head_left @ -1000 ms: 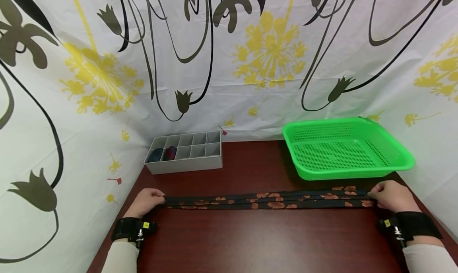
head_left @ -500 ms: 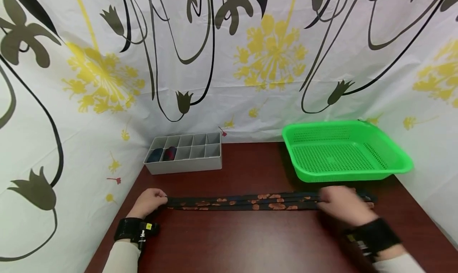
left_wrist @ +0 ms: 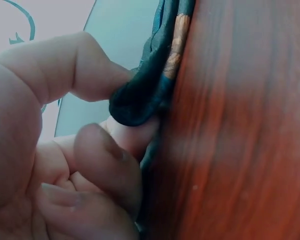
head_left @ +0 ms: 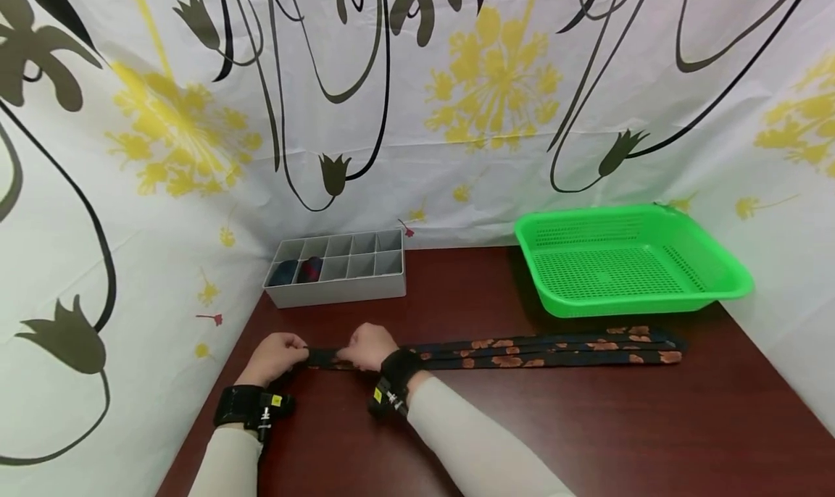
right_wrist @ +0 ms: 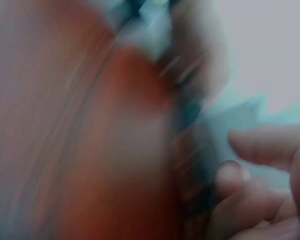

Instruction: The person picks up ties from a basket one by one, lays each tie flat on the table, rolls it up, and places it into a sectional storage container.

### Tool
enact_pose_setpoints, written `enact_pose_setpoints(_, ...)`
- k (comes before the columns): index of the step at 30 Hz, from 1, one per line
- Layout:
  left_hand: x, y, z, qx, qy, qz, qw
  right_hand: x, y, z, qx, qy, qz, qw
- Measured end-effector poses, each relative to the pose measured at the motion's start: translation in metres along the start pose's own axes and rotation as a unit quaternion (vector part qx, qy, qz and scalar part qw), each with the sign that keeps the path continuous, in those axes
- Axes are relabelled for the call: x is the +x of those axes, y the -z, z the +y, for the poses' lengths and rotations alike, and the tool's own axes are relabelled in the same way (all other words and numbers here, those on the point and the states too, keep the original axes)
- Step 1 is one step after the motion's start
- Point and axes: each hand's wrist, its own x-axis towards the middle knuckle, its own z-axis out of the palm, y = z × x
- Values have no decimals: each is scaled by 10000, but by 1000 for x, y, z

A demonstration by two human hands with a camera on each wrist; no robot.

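A long, narrow folded strip of dark cloth with orange flowers lies across the dark red wooden table. At its left end my left hand pinches the fabric; in the left wrist view the rounded fold sits between thumb and finger. My right hand is over the same strip, a short way right of the left hand. The blurred right wrist view shows its thumb and forefinger apart, beside the cloth. The cloth's right end lies loose on the table.
A grey divided box stands at the back left, with dark rolled items in two of its compartments. A green plastic basket is at the back right. Patterned white sheeting rises behind the table and along its sides.
My right hand has let go of the cloth's right end and swept left along the strip, close to my left hand. The left hand still pinches the left end.
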Motion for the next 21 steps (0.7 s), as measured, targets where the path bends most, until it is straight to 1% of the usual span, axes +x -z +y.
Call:
enact_pose_setpoints(2, 0, -3, 0, -33, -15, -85, 10000, 14, -4, 10, -256, -296, 34, 9992)
enact_pose_setpoints(5, -1, -5, 0, -59, -29, -128, 9999, 25, -1, 17, -339, -579, -247, 9974)
enact_pose_setpoints(9, -1, -1, 2, -3, -44, -11, 10000, 29, 10, 0, -434, -841, -842, 9919)
enact_pose_setpoints(10, -1, 0, 2, 12, -43, -2, 10000, 27, 13, -4, -439, -888, -925, 9908)
enact_pose_setpoints(12, -1, -1, 2, 15, -5, -1, 10000, 27, 15, -6, -372, -996, -1053, 9887)
enact_pose_setpoints(14, -1, -1, 1, -21, 31, -12, 10000, 27, 15, -4, -231, -1124, -1075, 9876)
enact_pose_setpoints(16, -1, -2, 1, -46, 61, -10, 10000, 28, 12, -1, -141, -1165, -977, 9883)
enact_pose_setpoints(18, -1, -1, 2, -34, 72, -9, 10000, 30, 8, -1, -244, -1202, -847, 9888)
enact_pose_setpoints(21, 1, 3, 4, 4, 57, 38, 10000, 30, 5, -7, -645, -1090, -600, 9901)
